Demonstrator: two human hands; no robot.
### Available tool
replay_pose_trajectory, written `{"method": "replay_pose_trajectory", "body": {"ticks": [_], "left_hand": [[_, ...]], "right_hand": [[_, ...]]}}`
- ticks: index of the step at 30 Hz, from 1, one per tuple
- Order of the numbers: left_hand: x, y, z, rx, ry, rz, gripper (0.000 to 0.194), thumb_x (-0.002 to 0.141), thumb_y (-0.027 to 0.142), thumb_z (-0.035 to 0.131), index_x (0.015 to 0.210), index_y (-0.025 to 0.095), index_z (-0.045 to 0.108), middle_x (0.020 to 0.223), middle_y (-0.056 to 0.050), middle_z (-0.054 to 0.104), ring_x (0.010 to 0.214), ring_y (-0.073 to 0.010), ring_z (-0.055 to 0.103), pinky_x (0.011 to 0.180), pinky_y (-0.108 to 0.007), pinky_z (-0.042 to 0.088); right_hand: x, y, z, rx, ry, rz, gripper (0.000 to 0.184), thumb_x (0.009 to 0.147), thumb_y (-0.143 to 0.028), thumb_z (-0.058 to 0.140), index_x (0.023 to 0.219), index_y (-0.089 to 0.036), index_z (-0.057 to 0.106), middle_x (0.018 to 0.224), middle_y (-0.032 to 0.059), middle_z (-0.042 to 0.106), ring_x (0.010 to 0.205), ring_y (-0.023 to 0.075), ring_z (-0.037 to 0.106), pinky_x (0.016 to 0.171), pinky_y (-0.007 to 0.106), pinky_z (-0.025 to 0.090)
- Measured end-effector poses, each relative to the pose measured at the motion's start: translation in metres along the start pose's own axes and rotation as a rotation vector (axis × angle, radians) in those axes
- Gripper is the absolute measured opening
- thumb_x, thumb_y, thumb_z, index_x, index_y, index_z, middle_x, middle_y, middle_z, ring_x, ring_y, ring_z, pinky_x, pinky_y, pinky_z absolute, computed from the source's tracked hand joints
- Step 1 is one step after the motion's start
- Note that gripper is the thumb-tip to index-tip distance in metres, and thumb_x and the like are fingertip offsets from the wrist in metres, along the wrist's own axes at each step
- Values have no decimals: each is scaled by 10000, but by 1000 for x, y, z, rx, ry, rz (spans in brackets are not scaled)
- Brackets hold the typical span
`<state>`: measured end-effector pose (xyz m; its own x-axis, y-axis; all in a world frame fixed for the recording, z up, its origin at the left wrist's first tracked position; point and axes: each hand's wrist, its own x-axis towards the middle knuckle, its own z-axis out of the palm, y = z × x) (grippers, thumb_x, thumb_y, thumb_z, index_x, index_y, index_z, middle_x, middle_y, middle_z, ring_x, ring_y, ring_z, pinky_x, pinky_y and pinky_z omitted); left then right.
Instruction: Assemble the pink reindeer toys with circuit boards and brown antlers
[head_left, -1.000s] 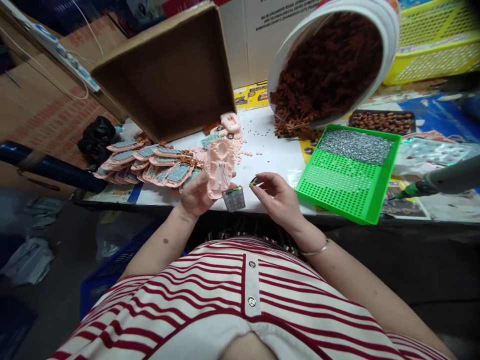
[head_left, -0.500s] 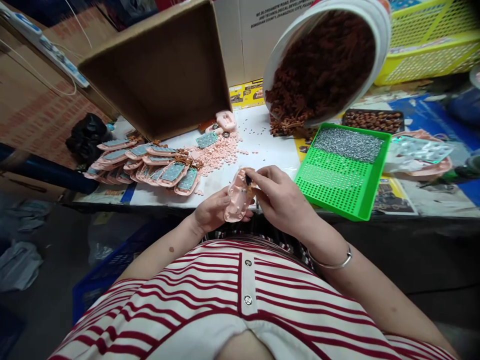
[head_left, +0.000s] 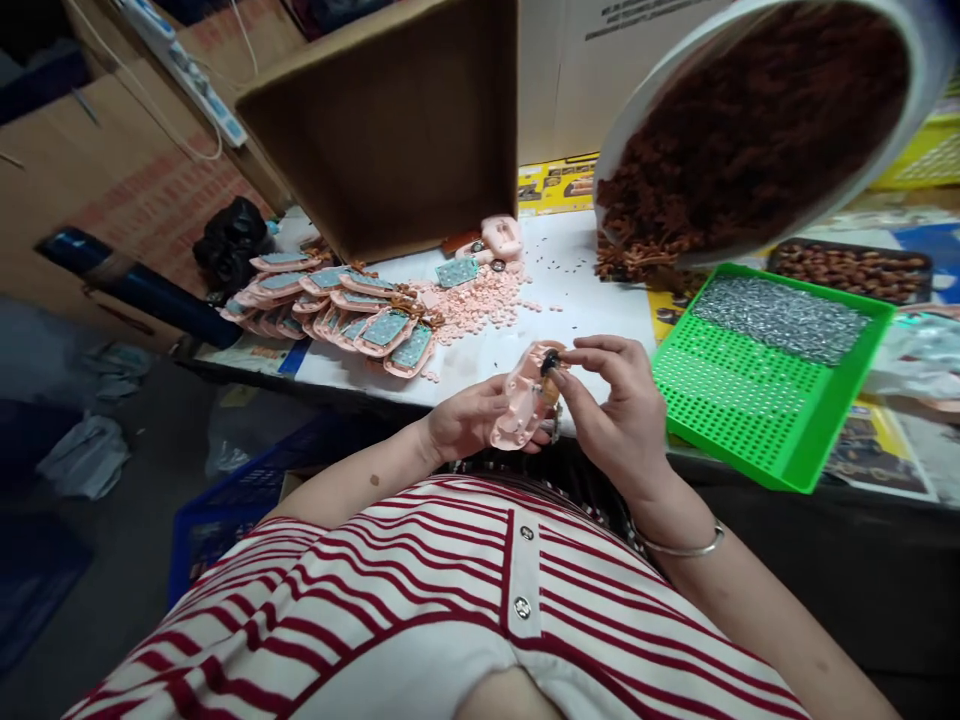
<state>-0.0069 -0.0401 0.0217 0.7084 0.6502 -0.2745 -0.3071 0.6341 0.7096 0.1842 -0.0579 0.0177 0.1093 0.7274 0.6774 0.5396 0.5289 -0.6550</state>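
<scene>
My left hand grips a pink plastic shell at the table's front edge, fingers wrapped round its lower side. My right hand pinches a small dark round part against the top of that shell. A little wire hangs under the shell. Behind my hands lies a row of pink shells with green circuit boards and a scatter of small pink buttons.
A green perforated tray with a heap of small metal screws sits to the right. A tipped white bucket spills brown wires. An open cardboard box stands behind. A dark tray of brown parts lies far right.
The shell was held upright with a board dangling on a wire; now it lies lower in my left hand, and my right hand has come onto its top. The head turned left.
</scene>
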Motion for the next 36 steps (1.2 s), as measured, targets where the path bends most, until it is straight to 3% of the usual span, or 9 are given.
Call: {"method": "replay_pose_trajectory", "body": {"ticks": [4,10,13,18,21,25,30,33,36], "left_hand": [[-1,-1,-1,-3,1,21,664,615,463,944,1150,169,684,980,-93,745,832,-250,759,760,-353,619],[-2,0,-5,32,-29,11,608,637,456,926,1118,170,690,953,-95,744,835,-261,754,751,-367,613],[-3,3,-5,39,-49,-10,608,613,471,926,1102,179,713,940,-100,749,836,-282,751,732,-372,605],[-5,13,3,131,-39,52,569,581,418,937,1057,146,787,960,-118,769,865,-239,726,811,-318,552],[-4,18,13,221,8,100,469,675,403,894,1073,175,797,967,-90,766,873,-215,705,850,-316,527],[0,17,25,308,122,171,312,737,431,858,877,160,795,800,-50,722,759,-173,659,816,-298,505],[3,19,30,258,258,222,380,686,470,879,864,156,764,772,-41,734,673,-162,655,685,-281,514],[3,24,26,246,325,285,381,682,455,882,867,152,744,733,-24,726,646,-158,663,661,-273,528],[4,25,20,251,382,317,373,664,422,891,839,136,727,722,-16,722,652,-148,666,676,-263,536]], "right_hand": [[-3,-4,4,-158,62,-137,117,958,-239,630,1064,-235,680,1082,105,688,1017,256,656,909,447,540],[0,-8,3,-183,-21,-112,128,982,-263,588,1060,-251,688,1066,91,704,988,244,662,904,452,536],[2,-7,1,-2,-24,36,194,935,-330,665,1113,-253,676,1114,95,694,1040,245,667,905,443,566],[6,-9,-4,411,-287,409,266,892,-435,710,1046,-224,661,1005,55,730,915,200,677,843,376,568],[8,-14,-4,308,-289,287,167,872,-353,712,956,-220,657,953,44,719,892,193,659,835,365,548],[7,-15,-1,255,-324,136,120,850,-270,678,957,-219,656,960,50,716,930,202,660,869,382,545],[-5,3,-6,681,-579,474,738,739,-405,848,1381,-253,517,1296,108,670,1094,219,681,914,382,576],[-20,14,-11,829,-694,672,909,724,-420,877,1489,-265,411,1020,37,723,878,169,702,767,311,585],[-32,15,-22,900,-683,765,843,752,-408,877,1480,-299,466,773,-51,676,694,117,649,637,235,538]]}}
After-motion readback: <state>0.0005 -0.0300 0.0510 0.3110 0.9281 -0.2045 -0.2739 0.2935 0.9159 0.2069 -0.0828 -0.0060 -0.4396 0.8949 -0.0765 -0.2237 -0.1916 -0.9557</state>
